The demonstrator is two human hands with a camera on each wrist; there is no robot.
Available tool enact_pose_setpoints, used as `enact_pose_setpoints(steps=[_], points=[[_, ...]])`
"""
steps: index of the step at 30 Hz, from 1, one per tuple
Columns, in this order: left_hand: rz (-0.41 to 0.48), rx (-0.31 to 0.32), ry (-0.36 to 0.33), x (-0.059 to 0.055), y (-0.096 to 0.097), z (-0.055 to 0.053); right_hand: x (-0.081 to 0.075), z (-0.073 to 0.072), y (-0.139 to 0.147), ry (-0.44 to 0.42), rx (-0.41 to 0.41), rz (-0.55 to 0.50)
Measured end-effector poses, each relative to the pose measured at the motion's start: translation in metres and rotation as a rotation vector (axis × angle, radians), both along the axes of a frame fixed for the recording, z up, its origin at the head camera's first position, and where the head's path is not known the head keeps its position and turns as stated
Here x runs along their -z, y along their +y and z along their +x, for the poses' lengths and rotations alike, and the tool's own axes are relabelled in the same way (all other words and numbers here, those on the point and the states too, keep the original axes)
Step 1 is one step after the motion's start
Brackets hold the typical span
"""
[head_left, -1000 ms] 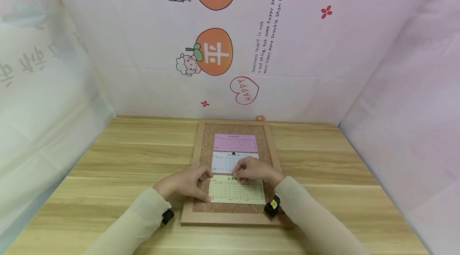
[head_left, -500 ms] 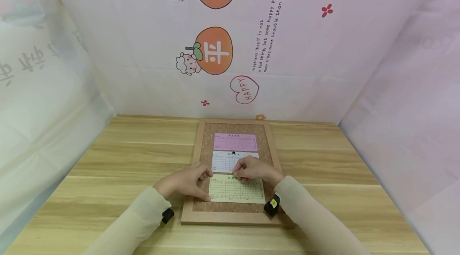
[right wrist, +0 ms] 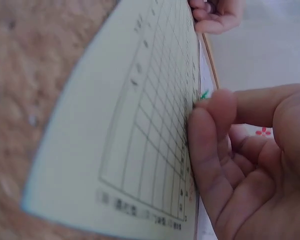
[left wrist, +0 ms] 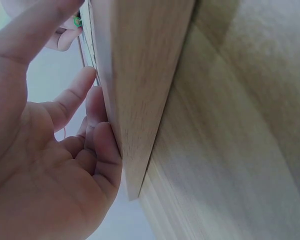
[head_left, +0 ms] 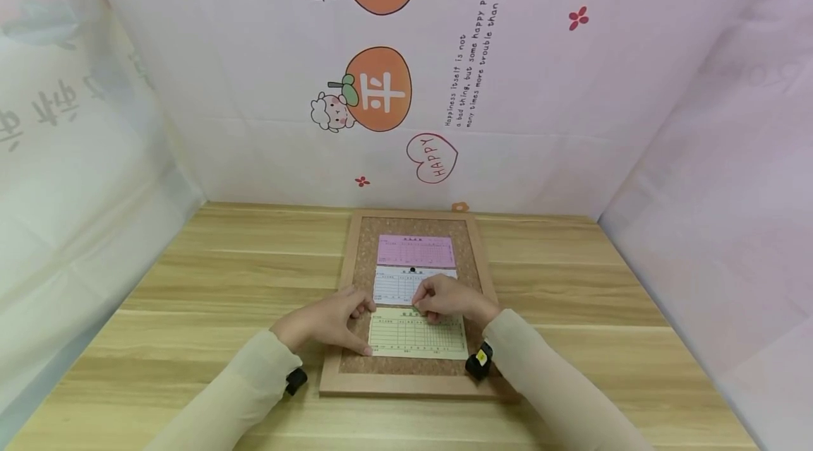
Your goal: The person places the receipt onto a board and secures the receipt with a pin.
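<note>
A yellow printed form lies on the lower part of a framed corkboard. At its top edge, my right hand pinches a small green push pin between thumb and forefinger. My left hand spans the form's left side, thumb on the lower corner and a finger at the upper one. In the left wrist view, its other fingers rest against the wooden frame's side. Above the yellow form sits a white form, with a black push pin at its top edge.
A pink form is on the board's upper part. The board lies on a wood-grain table. Printed cloth hangs behind the table and along both sides. A black wrist device overlaps the board's lower right in the head view.
</note>
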State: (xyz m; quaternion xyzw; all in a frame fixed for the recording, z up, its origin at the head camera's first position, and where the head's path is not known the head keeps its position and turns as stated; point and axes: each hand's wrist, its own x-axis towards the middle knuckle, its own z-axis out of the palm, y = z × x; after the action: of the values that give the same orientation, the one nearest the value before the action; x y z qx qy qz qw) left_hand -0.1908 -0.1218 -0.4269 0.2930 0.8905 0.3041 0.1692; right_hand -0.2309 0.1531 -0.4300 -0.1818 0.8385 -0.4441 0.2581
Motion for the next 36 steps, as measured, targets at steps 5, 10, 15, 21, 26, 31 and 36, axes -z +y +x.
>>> enact_pose_setpoints(steps=[5, 10, 15, 21, 26, 31, 36], points=[[-0.003, -0.002, -0.007, -0.0017, -0.0004, 0.0013, 0.0, -0.0011, 0.0022, -0.016, 0.0, -0.01], [-0.008, -0.002, -0.003, -0.0015, -0.0009, 0.0009, 0.0004, 0.0001, 0.0023, 0.003, 0.002, -0.009], [-0.004, 0.01, 0.005, -0.0016, -0.0008, 0.0003, 0.0006, 0.0023, 0.0031, 0.008, 0.009, -0.01], [-0.011, 0.008, -0.008, -0.0024, 0.0002, 0.0018, 0.0009, 0.0033, 0.0044, 0.0, 0.003, -0.021], [-0.006, 0.0, -0.016, -0.0012, 0.0003, 0.0027, 0.002, 0.0037, 0.0036, 0.004, 0.003, -0.017], [-0.002, -0.001, -0.017, -0.001, 0.0009, 0.0023, 0.0027, 0.0031, 0.0021, 0.01, 0.003, 0.001], [-0.005, -0.009, -0.021, 0.0006, 0.0012, 0.0012, 0.0037, 0.0024, -0.0012, 0.043, 0.009, 0.036]])
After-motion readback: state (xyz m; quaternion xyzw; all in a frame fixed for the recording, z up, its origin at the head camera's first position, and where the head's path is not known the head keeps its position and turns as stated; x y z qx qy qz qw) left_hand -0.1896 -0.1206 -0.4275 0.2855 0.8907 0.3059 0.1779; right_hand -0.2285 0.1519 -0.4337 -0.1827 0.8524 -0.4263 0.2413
